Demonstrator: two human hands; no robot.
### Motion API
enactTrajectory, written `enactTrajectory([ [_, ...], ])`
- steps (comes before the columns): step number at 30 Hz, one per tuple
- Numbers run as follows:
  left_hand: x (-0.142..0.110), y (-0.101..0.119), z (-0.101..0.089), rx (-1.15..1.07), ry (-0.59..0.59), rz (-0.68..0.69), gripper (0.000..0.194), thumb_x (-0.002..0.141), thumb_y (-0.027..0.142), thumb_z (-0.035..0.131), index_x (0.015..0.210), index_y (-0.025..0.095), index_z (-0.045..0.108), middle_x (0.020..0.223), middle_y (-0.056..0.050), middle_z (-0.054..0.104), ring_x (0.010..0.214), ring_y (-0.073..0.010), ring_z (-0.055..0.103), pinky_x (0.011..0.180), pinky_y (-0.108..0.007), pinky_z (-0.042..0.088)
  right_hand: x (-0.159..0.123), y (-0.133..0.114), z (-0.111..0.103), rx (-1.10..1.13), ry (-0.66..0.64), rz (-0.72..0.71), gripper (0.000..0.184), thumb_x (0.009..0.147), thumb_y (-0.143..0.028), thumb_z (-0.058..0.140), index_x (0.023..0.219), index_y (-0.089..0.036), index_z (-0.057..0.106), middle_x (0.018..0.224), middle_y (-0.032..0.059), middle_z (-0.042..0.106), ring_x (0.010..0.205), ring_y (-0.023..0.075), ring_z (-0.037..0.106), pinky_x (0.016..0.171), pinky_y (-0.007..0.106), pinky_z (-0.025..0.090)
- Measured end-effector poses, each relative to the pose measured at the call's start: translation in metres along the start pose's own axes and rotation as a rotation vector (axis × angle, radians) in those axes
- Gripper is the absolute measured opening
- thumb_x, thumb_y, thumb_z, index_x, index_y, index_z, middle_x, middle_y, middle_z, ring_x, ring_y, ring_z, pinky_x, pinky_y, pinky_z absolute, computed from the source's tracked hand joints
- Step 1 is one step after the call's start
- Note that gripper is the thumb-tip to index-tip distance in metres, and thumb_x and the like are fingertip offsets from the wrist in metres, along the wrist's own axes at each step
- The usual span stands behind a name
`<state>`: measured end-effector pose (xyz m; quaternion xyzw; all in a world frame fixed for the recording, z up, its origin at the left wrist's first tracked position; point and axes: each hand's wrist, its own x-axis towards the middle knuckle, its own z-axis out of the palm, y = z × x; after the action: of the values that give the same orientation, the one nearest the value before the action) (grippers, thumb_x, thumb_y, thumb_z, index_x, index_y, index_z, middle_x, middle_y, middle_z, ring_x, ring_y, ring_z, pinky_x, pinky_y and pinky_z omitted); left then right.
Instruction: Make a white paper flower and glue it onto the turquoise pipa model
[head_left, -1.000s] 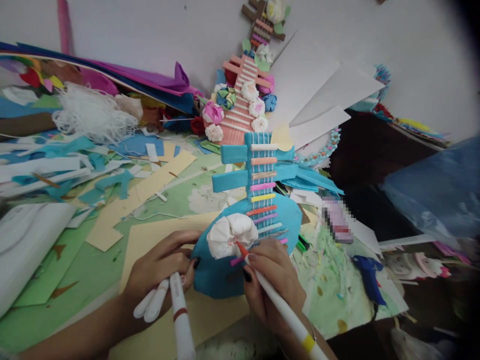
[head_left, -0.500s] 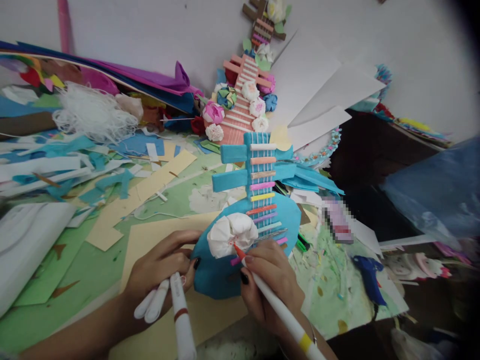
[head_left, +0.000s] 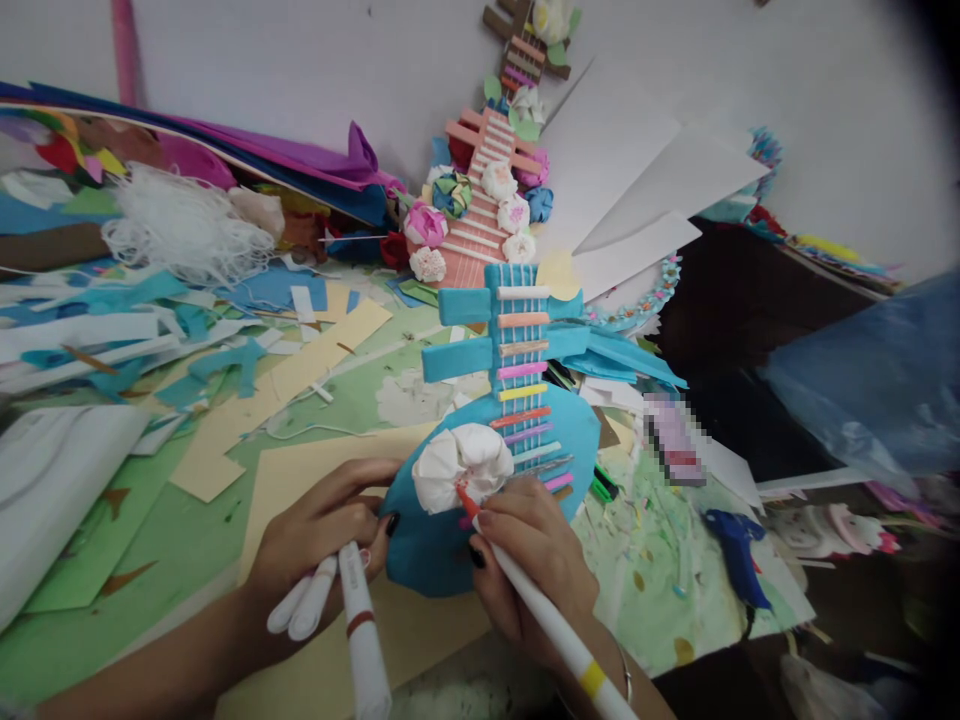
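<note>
A blue paper lute (head_left: 427, 550) stands tilted in front of me, with white strings and colored sticks across its neck. On its body sits a white paper flower (head_left: 442, 470) with small red marks at its center. My left hand (head_left: 322, 540) grips the lute's left edge and also has several white markers (head_left: 360, 610) tucked in its fingers. In my right hand (head_left: 536, 570) is a marker (head_left: 551, 620) with a red-orange tip and a yellow band; the tip touches the flower's center.
Behind stands a pink paper lute (head_left: 472, 240) with paper flowers. White string (head_left: 187, 225) and paper scraps (head_left: 90, 340) lie at left. A blue glue gun (head_left: 739, 550) and a pixelated pink object (head_left: 675, 440) are at right. Beige paper (head_left: 300, 500) lies under my hands.
My right hand has shifted slightly left and down, and the marker tip has moved left over the flower's center. My left hand keeps its hold; the lute has barely moved.
</note>
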<state>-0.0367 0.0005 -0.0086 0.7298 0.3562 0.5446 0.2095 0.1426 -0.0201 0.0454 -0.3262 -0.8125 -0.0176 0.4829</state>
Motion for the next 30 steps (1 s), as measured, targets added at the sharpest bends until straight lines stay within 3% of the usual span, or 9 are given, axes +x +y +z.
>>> enactTrajectory([
  [9, -0.0003, -0.002, -0.0015, 0.012, -0.008, 0.02, 0.026, 0.077, 0.004, 0.049, 0.056, 0.016, 0.04, 0.113, -0.001, 0.06, 0.076, -0.0079, 0.063, 0.069, -0.019, 0.053, -0.0008, -0.0009, -0.005, -0.012, 0.034, 0.035, 0.021, 0.08, -0.003, 0.049, 0.1, -0.011, 0.051, 0.079, 0.0087, 0.06, 0.072, 0.0161, 0.058, 0.061, 0.032, 0.053],
  [16, 0.0007, 0.0002, -0.0048, -0.007, -0.044, -0.039, 0.026, 0.076, 0.004, 0.05, 0.053, 0.016, 0.045, 0.112, -0.003, 0.062, 0.077, -0.0105, 0.064, 0.073, -0.023, 0.055, -0.0018, 0.0006, -0.0041, -0.022, 0.037, 0.067, 0.025, 0.078, -0.001, 0.05, 0.101, -0.012, 0.051, 0.08, 0.0082, 0.06, 0.072, 0.0167, 0.058, 0.061, 0.033, 0.052],
  [22, 0.0013, 0.0034, -0.0048, 0.021, -0.053, -0.071, 0.028, 0.077, 0.006, 0.05, 0.051, 0.016, 0.045, 0.109, -0.004, 0.063, 0.083, -0.0125, 0.064, 0.068, -0.022, 0.054, -0.0032, 0.0003, -0.0067, -0.046, 0.04, 0.057, 0.025, 0.08, -0.003, 0.05, 0.103, -0.012, 0.051, 0.082, 0.0081, 0.059, 0.072, 0.0164, 0.058, 0.062, 0.034, 0.053],
  [30, -0.0012, -0.0009, -0.0022, 0.01, -0.02, -0.036, 0.026, 0.076, 0.006, 0.05, 0.053, 0.016, 0.045, 0.109, -0.005, 0.063, 0.074, -0.0109, 0.064, 0.066, -0.022, 0.054, 0.0003, -0.0001, -0.0061, -0.069, 0.013, 0.046, 0.027, 0.082, -0.002, 0.049, 0.108, -0.011, 0.05, 0.085, 0.0092, 0.059, 0.077, 0.017, 0.058, 0.065, 0.034, 0.053],
])
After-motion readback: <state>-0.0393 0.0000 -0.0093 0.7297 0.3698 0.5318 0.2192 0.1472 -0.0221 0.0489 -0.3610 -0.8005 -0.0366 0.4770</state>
